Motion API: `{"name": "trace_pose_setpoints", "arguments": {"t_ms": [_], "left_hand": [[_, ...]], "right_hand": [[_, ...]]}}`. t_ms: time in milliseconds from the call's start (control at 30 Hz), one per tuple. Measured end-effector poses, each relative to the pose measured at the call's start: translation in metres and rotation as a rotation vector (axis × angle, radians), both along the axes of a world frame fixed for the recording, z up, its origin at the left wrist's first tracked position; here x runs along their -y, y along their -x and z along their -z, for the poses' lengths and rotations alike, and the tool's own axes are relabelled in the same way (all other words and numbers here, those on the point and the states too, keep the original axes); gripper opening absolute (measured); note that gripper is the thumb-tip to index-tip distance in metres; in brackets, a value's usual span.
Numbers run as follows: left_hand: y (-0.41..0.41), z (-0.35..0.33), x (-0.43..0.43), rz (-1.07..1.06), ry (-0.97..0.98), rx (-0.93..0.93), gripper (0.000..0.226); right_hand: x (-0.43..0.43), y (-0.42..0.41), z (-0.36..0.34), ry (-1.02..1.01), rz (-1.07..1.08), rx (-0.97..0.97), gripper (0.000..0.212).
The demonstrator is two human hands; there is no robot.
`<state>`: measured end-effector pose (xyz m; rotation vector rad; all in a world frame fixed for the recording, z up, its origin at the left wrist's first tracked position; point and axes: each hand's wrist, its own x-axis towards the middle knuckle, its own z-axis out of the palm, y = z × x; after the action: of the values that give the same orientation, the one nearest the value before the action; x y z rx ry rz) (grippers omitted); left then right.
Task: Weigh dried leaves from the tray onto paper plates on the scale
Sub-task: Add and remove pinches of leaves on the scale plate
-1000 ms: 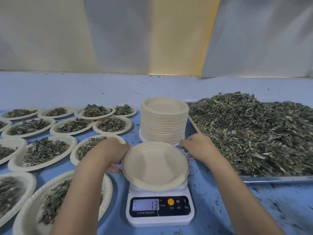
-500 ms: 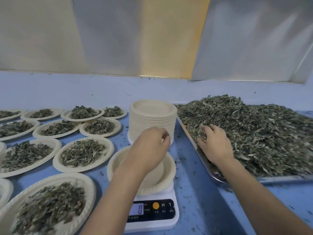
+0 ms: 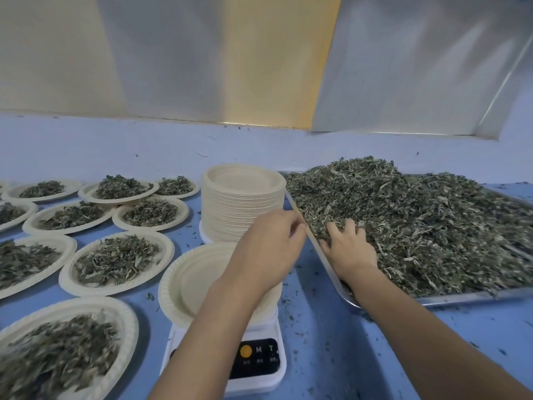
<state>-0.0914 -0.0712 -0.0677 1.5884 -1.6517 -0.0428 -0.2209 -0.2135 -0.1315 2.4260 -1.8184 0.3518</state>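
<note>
A white digital scale [image 3: 259, 379] sits near the table's front edge with an empty paper plate [image 3: 187, 281] on it. My left forearm hides the scale's display. My left hand [image 3: 269, 249] hovers over the plate's far right side with loosely curled fingers, holding nothing, its fingertips close to the left rim of the metal tray [image 3: 461, 297]. A big heap of dried leaves [image 3: 432, 226] fills the tray. My right hand [image 3: 347, 249] lies palm down at the heap's near-left corner, its fingers curled down into the leaves with the tips buried.
A tall stack of empty paper plates [image 3: 242, 197] stands behind the scale, next to the tray. Several leaf-filled plates [image 3: 115, 261] cover the blue table on the left. Loose leaf bits lie scattered on the table [image 3: 331, 342] around the scale.
Both hands let go of the plate on the scale. My right hand moved to the tray and dug its fingers into the leaves. My left hand drifted right toward the tray rim.
</note>
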Motion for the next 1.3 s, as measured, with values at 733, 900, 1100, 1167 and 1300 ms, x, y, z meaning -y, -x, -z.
{"name": "trace_pose_setpoints", "arguments": {"t_ms": [733,900,1100,1167,1300], "left_hand": [[0.02,0.007,0.014,-0.046,-0.143,-0.594,0.032],[0.021,0.009,0.021,-0.047,-0.175,-0.813,0.028],[0.014,0.005,0.02,-0.043,-0.183,-1.086,0.02],[0.008,0.003,0.017,-0.06,-0.146,-1.146,0.016],[-0.009,-0.001,0.008,-0.048,-0.095,-1.254,0.016]], "right_hand": [[0.011,0.019,-0.012,0.017,0.048,0.77,0.023],[0.012,0.026,-0.016,-0.052,0.117,1.121,0.018],[0.001,0.01,-0.041,-0.07,0.02,1.333,0.02],[-0.008,0.0,-0.056,-0.07,-0.032,1.368,0.019],[-0.038,-0.027,-0.084,-0.06,-0.183,1.405,0.023]]}}
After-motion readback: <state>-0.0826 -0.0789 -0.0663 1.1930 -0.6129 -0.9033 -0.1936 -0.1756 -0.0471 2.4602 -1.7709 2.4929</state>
